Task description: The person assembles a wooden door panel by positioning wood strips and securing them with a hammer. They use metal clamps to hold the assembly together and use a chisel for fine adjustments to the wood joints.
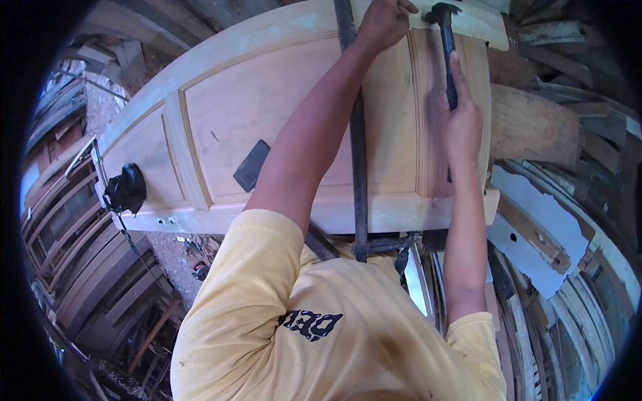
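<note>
A glancing or drifting blow seems the main risk: the hammer (449, 73) has its head just to the right of the left hand (384, 25), so a swing straying that way could catch the fingers. A mishit could also dent the pale wooden door (267, 100), which lies beneath both hands and spreads off to their left. Jolts might shift the dark flat block (251, 166) resting on it, behind the left hand and beside that forearm.

The left arm reaches far forward, slanting over the dark clamp bar (359, 154); its fingers are bunched and turned rightward. So near the picture's upper edge, I cannot tell whether they pinch anything. The right hand (463, 130) is wrapped around the handle, one finger stretched along it toward the head, with the forearm running almost straight back.
</note>
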`<state>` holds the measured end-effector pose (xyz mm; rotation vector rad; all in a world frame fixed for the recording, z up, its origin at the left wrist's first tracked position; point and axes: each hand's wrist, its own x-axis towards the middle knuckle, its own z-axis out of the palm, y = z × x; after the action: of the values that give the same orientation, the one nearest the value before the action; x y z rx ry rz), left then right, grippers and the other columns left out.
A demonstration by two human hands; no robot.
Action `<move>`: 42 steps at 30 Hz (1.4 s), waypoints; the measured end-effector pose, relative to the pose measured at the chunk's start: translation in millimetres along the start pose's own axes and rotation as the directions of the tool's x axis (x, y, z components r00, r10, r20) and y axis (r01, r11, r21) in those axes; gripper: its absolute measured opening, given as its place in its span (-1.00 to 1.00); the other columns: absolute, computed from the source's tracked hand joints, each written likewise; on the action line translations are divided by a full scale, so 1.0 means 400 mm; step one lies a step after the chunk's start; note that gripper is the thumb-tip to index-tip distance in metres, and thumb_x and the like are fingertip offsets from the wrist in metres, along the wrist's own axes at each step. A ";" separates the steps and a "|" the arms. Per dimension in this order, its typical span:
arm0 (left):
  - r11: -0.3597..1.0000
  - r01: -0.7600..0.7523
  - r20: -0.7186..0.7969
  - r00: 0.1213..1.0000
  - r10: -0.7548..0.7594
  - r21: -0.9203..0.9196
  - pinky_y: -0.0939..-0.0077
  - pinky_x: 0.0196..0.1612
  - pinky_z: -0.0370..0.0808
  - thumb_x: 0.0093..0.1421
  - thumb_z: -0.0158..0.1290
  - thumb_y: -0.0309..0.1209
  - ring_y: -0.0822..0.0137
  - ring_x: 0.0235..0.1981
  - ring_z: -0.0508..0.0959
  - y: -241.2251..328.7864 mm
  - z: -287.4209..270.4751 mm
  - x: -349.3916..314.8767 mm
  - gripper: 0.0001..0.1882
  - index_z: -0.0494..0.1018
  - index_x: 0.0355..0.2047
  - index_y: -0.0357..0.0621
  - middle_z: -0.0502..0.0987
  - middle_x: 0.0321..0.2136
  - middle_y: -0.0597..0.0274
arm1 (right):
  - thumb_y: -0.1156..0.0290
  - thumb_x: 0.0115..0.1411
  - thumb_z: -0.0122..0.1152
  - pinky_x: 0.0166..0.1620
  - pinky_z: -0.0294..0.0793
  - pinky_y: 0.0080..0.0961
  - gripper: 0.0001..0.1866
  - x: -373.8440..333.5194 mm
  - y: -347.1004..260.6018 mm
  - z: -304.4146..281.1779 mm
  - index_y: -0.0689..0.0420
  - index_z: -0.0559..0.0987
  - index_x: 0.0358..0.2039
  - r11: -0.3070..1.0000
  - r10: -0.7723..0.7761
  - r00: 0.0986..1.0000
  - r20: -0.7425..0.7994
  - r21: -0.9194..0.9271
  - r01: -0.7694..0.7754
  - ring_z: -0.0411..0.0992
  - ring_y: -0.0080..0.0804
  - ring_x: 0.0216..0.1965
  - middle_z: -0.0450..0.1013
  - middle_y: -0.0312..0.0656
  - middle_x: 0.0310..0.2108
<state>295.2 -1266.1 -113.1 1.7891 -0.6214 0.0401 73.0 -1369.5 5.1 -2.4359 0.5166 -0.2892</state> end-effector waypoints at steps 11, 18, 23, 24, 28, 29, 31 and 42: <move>0.974 -0.027 -0.183 0.983 -0.015 -0.226 0.32 -0.03 0.56 0.22 -0.07 -0.71 0.16 -0.19 0.67 -0.061 -0.063 -0.016 -0.59 0.31 0.10 -0.32 0.65 -0.29 -0.06 | 0.42 0.33 0.23 -0.26 0.53 0.00 -0.20 -0.003 -0.060 0.016 -0.41 0.24 0.52 0.997 0.064 0.986 0.157 -0.053 -0.057 0.60 0.12 -0.41 0.59 0.17 -0.42; 0.995 0.100 0.134 0.986 -0.101 0.014 0.22 0.34 0.36 0.06 -0.09 -0.72 0.12 0.21 0.48 0.262 -0.382 -0.428 -0.35 0.30 0.24 -0.26 0.46 0.14 0.04 | 0.41 0.40 0.15 -0.08 0.57 -0.07 -0.24 -0.042 -0.051 -0.001 -0.41 0.21 0.54 0.997 -0.048 0.986 -0.161 0.058 0.058 0.61 0.23 -0.13 0.55 0.21 0.06; 0.937 0.339 -0.133 0.928 -0.348 -0.088 0.31 0.20 0.41 -0.04 -0.05 -0.75 0.17 0.15 0.49 0.380 -0.623 -0.842 -0.37 0.43 0.12 -0.22 0.49 0.06 0.10 | 0.39 0.38 0.16 -0.17 0.58 0.02 -0.22 -0.023 0.025 0.036 -0.41 0.19 0.54 0.995 0.005 0.998 0.055 -0.095 0.000 0.63 0.24 -0.23 0.62 0.24 -0.20; 0.929 0.367 -0.174 0.919 -0.354 0.045 0.32 0.19 0.41 -0.04 -0.04 -0.75 0.18 0.14 0.48 0.392 -0.669 -0.925 -0.37 0.42 0.12 -0.21 0.49 0.06 0.10 | 0.39 0.37 0.16 -0.12 0.58 0.03 -0.22 -0.004 0.027 0.027 -0.42 0.19 0.54 0.996 0.017 0.999 0.047 -0.083 -0.013 0.63 0.24 -0.19 0.62 0.25 -0.18; 0.838 0.520 -0.358 0.823 -0.441 0.164 0.34 0.15 0.40 -0.02 -0.02 -0.74 0.21 0.12 0.47 0.530 -0.789 -1.214 -0.42 0.41 0.08 -0.19 0.48 0.08 0.11 | 0.36 0.35 0.16 0.03 0.56 0.04 -0.22 -0.042 -0.121 -0.011 -0.41 0.21 0.53 0.998 0.067 0.998 -0.016 0.013 -0.067 0.61 0.22 -0.04 0.61 0.27 -0.08; 0.815 0.564 -0.442 0.770 -0.460 0.133 0.36 0.14 0.40 0.00 -0.03 -0.75 0.21 0.11 0.47 0.537 -0.796 -1.263 -0.44 0.42 0.06 -0.18 0.48 0.07 0.12 | 0.36 0.35 0.16 0.03 0.56 0.04 -0.22 -0.040 -0.099 0.002 -0.41 0.21 0.53 0.998 0.062 0.997 -0.037 0.018 -0.061 0.61 0.22 -0.04 0.61 0.27 -0.08; 0.807 0.583 -0.508 0.726 -0.463 0.098 0.37 0.13 0.40 0.01 -0.04 -0.75 0.22 0.11 0.47 0.522 -0.809 -1.323 -0.46 0.42 0.04 -0.17 0.47 0.06 0.12 | 0.34 0.35 0.14 0.04 0.56 0.04 -0.23 -0.001 0.006 0.055 -0.38 0.20 0.54 0.993 -0.089 0.992 -0.090 -0.086 0.082 0.61 0.22 -0.04 0.60 0.26 -0.06; 0.730 0.668 -0.747 0.557 -0.363 0.143 0.29 0.16 0.42 0.06 -0.03 -0.76 0.15 0.07 0.49 0.492 -0.934 -1.553 -0.53 0.44 0.01 -0.20 0.46 -0.02 0.05 | 0.38 0.34 0.16 0.03 0.56 0.05 -0.18 -0.074 -0.194 -0.002 -0.42 0.15 0.55 0.999 0.019 0.977 -0.212 0.039 -0.010 0.59 0.24 -0.03 0.56 0.16 0.10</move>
<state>-215.6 -721.5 -29.7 2.1204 0.5404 0.4292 68.9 -1300.6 51.3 -2.3764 0.6151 -0.5527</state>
